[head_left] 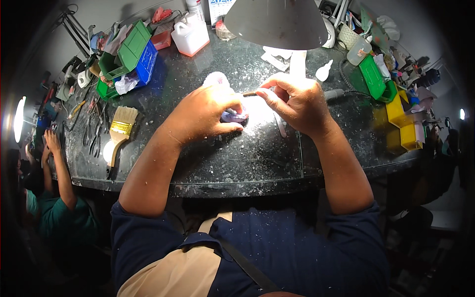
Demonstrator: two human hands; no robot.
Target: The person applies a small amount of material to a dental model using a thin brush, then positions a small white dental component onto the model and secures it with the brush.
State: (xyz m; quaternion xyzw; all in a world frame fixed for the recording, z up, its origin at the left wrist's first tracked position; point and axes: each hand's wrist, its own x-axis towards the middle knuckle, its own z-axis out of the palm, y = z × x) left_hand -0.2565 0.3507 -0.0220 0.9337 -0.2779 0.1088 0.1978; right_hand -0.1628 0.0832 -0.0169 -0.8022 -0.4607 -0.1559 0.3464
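I am watching the left hand (205,114) gripping a small purple-and-white piece (233,117), fingers curling over it, pressing it near the middle of the dark speckled bench (237,163). The right hand (297,101) is pinching a thin brown-tipped tool (250,93), its tip pointing left to just above the piece. A grey lamp shade (277,22) is hanging over both hands, lighting the spot brightly. A wide paintbrush (120,132) is lying well to the left, beside pliers (95,129). Another person in a green sleeve (64,218) is sitting at far left.
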